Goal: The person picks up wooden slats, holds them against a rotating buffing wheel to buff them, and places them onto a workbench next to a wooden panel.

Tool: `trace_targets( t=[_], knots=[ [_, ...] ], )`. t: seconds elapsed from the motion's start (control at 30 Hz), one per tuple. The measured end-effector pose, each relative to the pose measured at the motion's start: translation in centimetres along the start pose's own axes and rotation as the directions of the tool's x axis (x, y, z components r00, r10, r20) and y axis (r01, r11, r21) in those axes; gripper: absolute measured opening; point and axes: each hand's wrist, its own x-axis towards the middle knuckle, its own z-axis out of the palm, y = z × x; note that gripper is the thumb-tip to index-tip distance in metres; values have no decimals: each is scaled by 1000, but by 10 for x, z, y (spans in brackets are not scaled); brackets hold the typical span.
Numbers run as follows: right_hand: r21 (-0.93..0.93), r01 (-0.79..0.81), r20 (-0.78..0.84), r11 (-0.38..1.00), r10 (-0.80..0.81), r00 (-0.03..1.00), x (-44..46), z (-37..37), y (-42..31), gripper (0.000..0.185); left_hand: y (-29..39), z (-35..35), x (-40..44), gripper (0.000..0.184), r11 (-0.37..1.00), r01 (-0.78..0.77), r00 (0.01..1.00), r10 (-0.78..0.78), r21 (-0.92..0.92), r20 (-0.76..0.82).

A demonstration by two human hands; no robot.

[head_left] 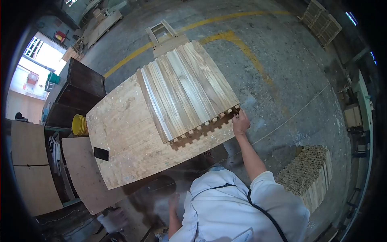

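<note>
A panel of light wooden slats (pixel 187 86) lies on the wooden worktable (pixel 121 121), with short tabs along its near edge. My right hand (pixel 240 122) is at the panel's near right corner, fingers bent against the end of the outermost slat. My left hand (pixel 173 201) hangs low beside my body, below the table's near edge, and holds nothing that I can see; its fingers are small and dim. A black phone (pixel 101 154) rests on the left part of the table.
A stack of slats (pixel 310 173) stands on the floor at the right. Beyond the table is a wooden frame (pixel 162 34). Dark cabinets (pixel 76 90) and a yellow bucket (pixel 80 125) are at the left. A pallet (pixel 321 23) leans at the far right.
</note>
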Motion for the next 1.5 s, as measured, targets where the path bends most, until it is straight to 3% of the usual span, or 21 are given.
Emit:
trace_targets(
  t=[0.17, 0.47, 0.67, 0.77, 0.87, 1.17, 1.5],
  knots=[
    [1, 9, -5, 1000, -9, 1000, -3, -4, -1, 17, 2, 6, 3, 45, 989, -144, 990, 144, -34, -9],
    [16, -4, 25, 1000, 3, 1000, -3, -7, -1, 16, 7, 9, 8, 46, 990, -142, 990, 142, 8, 20],
    [195, -52, 44, 979, 45, 998, -17, -19, -8, 19, 0, 4, 5, 49, 977, -156, 988, 154, -144, -25],
    [201, 5, 99, 980, -25, 995, -35, -19, -14, 20, -16, 7, 2, 50, 978, -140, 989, 131, -155, -67],
    [207, 91, 124, 974, -118, 985, -37, -17, -27, 25, -28, 9, -4, 52, 993, -76, 997, 76, -91, 1],
    [50, 196, 153, 979, -201, 967, -35, -2, -27, 24, -25, 18, -3, 51, 999, -29, 999, 29, -41, 15],
    [55, 198, 147, 979, -204, 968, -36, 0, -27, 23, 8, 19, 6, 44, 990, -112, 994, 111, -87, -19]
  ],
)
